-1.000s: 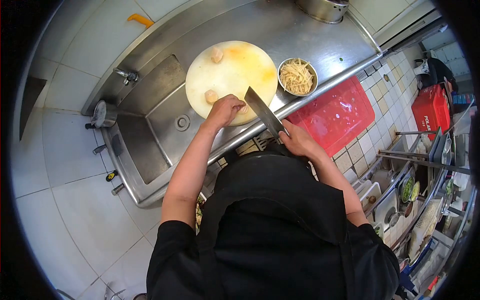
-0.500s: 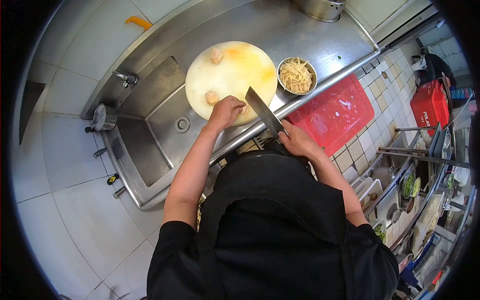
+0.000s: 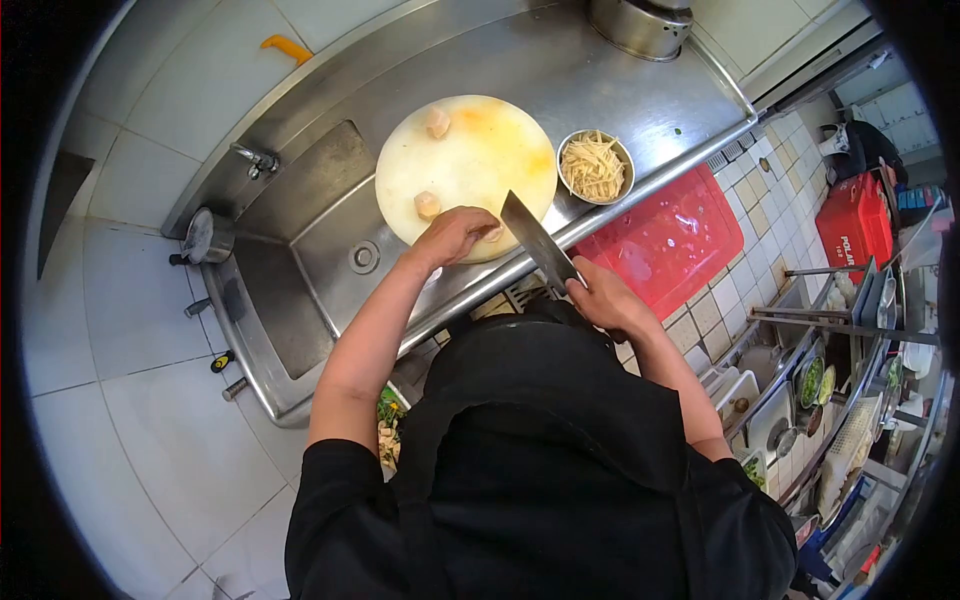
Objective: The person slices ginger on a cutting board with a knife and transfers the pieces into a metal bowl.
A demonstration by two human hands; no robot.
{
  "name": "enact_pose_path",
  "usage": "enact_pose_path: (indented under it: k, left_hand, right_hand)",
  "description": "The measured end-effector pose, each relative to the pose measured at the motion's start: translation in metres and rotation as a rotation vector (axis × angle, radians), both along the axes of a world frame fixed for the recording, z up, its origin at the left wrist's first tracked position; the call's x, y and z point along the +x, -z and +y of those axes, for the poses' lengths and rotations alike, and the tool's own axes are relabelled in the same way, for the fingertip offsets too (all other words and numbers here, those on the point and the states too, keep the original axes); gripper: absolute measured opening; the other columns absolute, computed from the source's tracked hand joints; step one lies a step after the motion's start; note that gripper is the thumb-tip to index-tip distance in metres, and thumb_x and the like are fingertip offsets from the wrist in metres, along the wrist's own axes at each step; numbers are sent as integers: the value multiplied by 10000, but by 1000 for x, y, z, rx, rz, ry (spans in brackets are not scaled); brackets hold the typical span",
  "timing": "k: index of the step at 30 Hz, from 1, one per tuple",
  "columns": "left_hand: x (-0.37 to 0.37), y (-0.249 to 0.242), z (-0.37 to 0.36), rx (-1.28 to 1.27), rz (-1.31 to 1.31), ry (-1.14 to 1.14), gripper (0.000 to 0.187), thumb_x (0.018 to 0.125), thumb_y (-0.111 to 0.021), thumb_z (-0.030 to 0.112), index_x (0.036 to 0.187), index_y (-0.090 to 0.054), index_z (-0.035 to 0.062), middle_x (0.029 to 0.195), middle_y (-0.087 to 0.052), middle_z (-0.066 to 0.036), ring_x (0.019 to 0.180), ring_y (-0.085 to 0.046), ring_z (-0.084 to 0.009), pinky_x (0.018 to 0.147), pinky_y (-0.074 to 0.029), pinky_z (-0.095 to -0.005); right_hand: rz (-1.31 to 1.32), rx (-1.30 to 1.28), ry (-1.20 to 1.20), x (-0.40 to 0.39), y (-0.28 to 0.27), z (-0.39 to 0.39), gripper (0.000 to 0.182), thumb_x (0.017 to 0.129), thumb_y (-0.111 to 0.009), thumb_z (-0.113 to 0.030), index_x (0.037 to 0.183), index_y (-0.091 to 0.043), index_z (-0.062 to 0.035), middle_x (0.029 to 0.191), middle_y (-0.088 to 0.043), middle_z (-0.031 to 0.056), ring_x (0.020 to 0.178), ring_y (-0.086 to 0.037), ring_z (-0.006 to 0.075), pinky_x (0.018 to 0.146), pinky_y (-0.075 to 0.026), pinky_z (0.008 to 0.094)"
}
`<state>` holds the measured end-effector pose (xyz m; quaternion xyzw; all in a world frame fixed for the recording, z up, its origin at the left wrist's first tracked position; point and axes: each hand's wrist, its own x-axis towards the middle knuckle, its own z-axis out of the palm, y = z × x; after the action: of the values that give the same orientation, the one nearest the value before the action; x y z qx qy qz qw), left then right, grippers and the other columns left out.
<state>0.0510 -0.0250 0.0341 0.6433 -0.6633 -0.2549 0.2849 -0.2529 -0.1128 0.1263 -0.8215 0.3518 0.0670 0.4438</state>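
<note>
My right hand [image 3: 608, 298] is wrapped round the handle of a broad-bladed cleaver [image 3: 536, 240], whose blade slants up over the near right edge of a round white cutting board [image 3: 470, 170]. My left hand [image 3: 455, 237] lies at the board's near edge, its fingers curled onto a small pale piece of food [image 3: 493, 234] that is mostly hidden. Just beyond that hand sits a pale pinkish lump [image 3: 427, 206], and a second similar lump [image 3: 438, 123] rests near the far edge. The blade stands a little to the right of my left fingers.
A metal bowl [image 3: 628, 185] of pale cut strips [image 3: 593, 165] stands right of the board. To the left is a steel sink [image 3: 285, 300] with a tap [image 3: 255, 158]. A red tray or lid [image 3: 680, 240] lies below the counter edge; crowded shelves [image 3: 850, 330] stand at right.
The view has shifted slightly, so the board and bowl appear lower. Food scraps now show beside my left arm. Both hands keep nearly the same positions and holds.
</note>
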Motion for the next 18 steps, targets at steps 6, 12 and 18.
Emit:
enact_pose_path:
  k: [6, 12, 18]
  left_hand:
    - [-18, -14, 18, 94, 6, -261, 423, 837, -725, 93, 1247, -640, 29, 1239, -616, -168, 1173, -591, -335, 1025, -472, -399]
    - [-22, -2, 21, 79, -23, -274, 406, 859, -725, 142, 1240, -652, 22, 1176, -625, -163, 1115, -612, -334, 974, -491, -406]
    - [-23, -3, 23, 81, -34, -280, 384, 872, -711, 153, 1226, -659, 14, 1174, -627, -166, 1102, -613, -350, 963, -495, -416]
  right_hand:
    - [50, -68, 12, 9, -9, -5, 268, 993, -521, -215, 1159, -532, -5, 1001, -634, 346, 1010, -591, 537, 848, -456, 578]
    - [49, -117, -94, 11, -12, -8, 256, 979, -526, -202, 1144, -525, -6, 967, -644, 343, 961, -602, 539, 829, -456, 601]
    - [85, -143, -165, 8, -17, -10, 263, 979, -514, -185, 1180, -496, -17, 955, -652, 333, 944, -618, 523, 829, -469, 601]
